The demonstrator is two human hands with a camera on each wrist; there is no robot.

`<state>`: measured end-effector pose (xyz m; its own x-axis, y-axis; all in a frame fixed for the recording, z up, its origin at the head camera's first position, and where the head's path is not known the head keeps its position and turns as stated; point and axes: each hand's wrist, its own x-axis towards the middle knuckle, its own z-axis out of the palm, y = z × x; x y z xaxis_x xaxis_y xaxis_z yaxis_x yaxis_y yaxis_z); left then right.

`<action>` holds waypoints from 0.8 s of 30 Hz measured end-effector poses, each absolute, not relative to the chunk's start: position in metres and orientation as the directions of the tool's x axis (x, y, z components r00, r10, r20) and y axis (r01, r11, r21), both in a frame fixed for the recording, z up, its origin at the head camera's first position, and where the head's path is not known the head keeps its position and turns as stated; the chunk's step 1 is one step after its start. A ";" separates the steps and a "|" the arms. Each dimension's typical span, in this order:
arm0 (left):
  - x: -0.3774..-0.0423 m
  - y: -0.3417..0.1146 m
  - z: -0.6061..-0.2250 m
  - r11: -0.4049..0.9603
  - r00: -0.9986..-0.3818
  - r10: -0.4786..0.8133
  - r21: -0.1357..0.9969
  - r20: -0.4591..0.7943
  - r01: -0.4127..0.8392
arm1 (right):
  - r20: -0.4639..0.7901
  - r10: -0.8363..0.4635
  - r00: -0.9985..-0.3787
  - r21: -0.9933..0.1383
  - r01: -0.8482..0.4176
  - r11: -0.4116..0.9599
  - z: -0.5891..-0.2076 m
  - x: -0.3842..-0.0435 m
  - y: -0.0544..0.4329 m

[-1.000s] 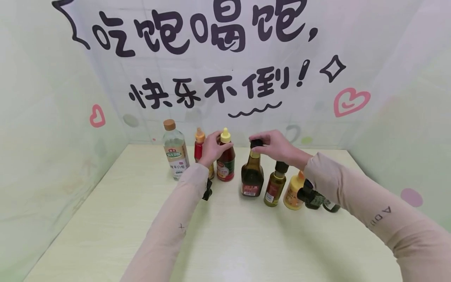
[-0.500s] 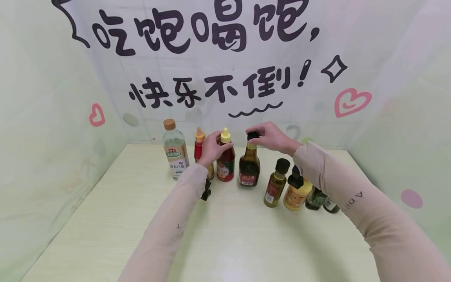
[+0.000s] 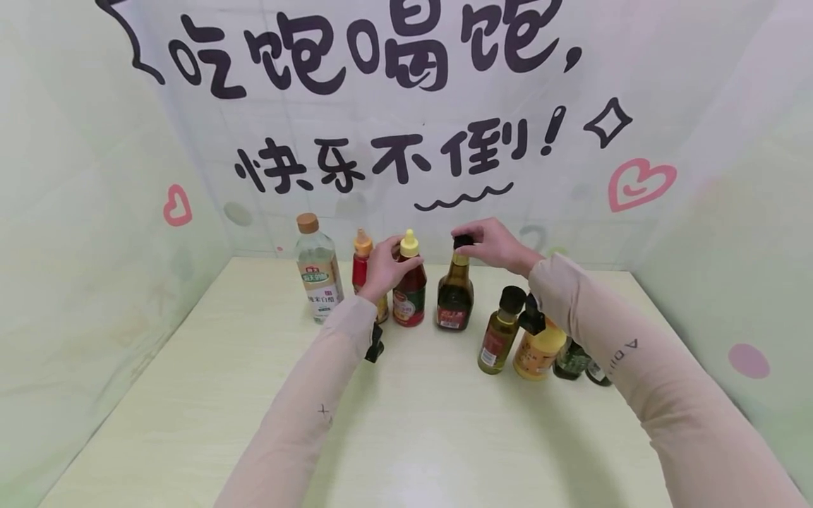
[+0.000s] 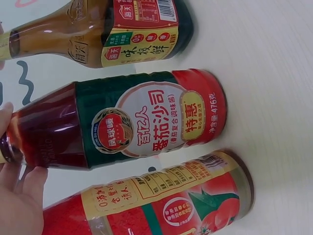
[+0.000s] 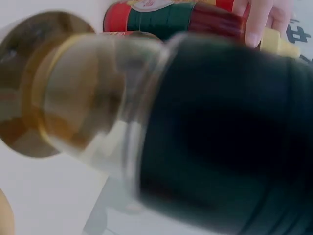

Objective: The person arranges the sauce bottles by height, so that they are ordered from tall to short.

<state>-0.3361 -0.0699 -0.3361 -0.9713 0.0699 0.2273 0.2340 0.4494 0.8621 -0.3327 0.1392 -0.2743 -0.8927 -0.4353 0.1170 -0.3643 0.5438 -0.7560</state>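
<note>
In the head view my left hand (image 3: 384,269) grips the neck of a ketchup bottle (image 3: 408,302) with a yellow nozzle cap. My right hand (image 3: 498,245) pinches the black cap of a soy sauce bottle (image 3: 454,303), upright just right of the ketchup with a small gap between. The left wrist view shows the ketchup label (image 4: 151,120) between the soy sauce bottle (image 4: 142,36) and a red tomato sauce bottle (image 4: 171,200). A blurred dark-capped bottle (image 5: 220,132) fills the right wrist view, hiding the right hand's grip.
A white vinegar bottle (image 3: 320,282) stands at the left end of the back row. Nearer and to the right stand a black-capped oil bottle (image 3: 497,342), a yellow bottle (image 3: 536,356) and small dark-green bottles (image 3: 570,361), partly behind my right arm. A printed cloth wall rises behind the table (image 3: 406,430).
My right hand has moved the soy sauce bottle back, away from the oil bottle and into line with the ketchup. My left hand has kept its hold on the ketchup bottle.
</note>
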 end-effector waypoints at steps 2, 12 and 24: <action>-0.336 -0.069 -0.336 0.447 -0.972 0.070 0.864 0.224 0.231 | 0.118 -0.431 -0.895 -0.754 -0.363 0.548 -0.274 -0.333 0.141; -0.334 -0.069 -0.336 0.454 -0.970 0.068 0.858 0.235 0.240 | 0.117 -0.427 -0.897 -0.749 -0.362 0.555 -0.277 -0.338 0.141; -0.332 -0.070 -0.336 0.433 -0.969 0.064 0.868 0.238 0.242 | 0.119 -0.446 -0.887 -0.778 -0.363 0.513 -0.281 -0.341 0.138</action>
